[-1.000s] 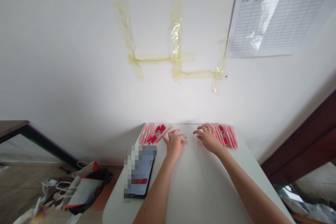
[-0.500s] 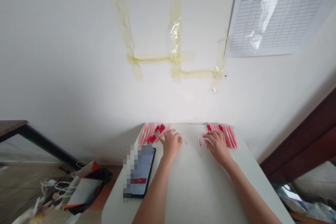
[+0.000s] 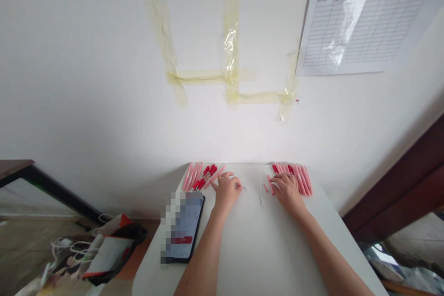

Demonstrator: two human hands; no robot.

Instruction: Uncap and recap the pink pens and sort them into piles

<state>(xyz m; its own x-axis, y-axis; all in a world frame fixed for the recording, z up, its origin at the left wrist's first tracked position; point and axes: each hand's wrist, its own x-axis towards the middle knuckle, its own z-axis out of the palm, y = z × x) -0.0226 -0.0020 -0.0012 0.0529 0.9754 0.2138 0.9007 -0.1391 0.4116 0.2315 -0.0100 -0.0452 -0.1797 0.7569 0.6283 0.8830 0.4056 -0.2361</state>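
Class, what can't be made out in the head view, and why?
Paper text: head view, too small, glare.
Phone, left side: head view, pixelation.
What left hand may hold: head view, fingers cover it.
Pens at right, some lower ends: head view, right hand covers them.

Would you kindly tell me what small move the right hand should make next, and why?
I would suggest that the right hand close on the slim pink piece by its fingertips: that seems the nearest loose part, while the short pink bit and the thin white stick lie farther left on the table.
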